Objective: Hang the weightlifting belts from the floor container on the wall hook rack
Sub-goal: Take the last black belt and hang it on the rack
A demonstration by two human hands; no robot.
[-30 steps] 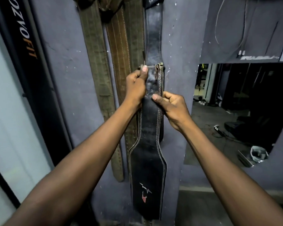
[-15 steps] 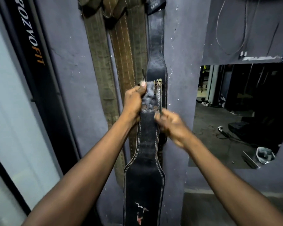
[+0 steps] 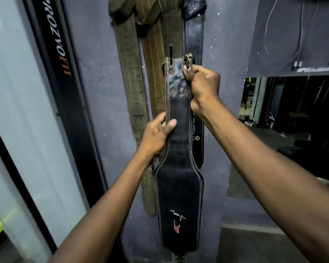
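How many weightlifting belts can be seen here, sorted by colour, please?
Black belts: 2, the one held in the hands and one hanging on the wall behind it.
Olive-green belts: 2, the left one and one beside the black hanging belt.
Brown belts: 1, with pale stitch lines.
Total: 5 belts.

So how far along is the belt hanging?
Done: three brown belts and a black one already hang on the wall. In hand: another black belt, its buckle end gripped by the right hand, its strap by the left hand. Left: hooking it up top; the floor container is out of view.
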